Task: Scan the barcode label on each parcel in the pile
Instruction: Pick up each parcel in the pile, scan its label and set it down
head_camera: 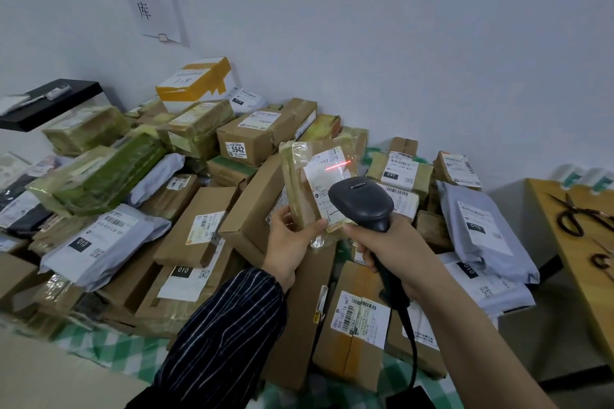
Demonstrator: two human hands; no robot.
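A: Parcel's position?
B: Upright above the pile [199, 226], mid-counter [99, 347]; left hand [292, 236] gripped the parcel [295, 176] by its lower end.
A: Scanner?
B: Clasped in right hand [385, 249]; scanner [362, 201] sat just below-right of the label [327, 173], red line [338, 166] crossing its upper part.

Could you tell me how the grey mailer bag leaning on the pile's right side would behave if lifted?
Probably floppy: the grey mailer bag looks soft and creased, not boxy. Its glossy plastic skin seems slippery, so it may slide when pushed.
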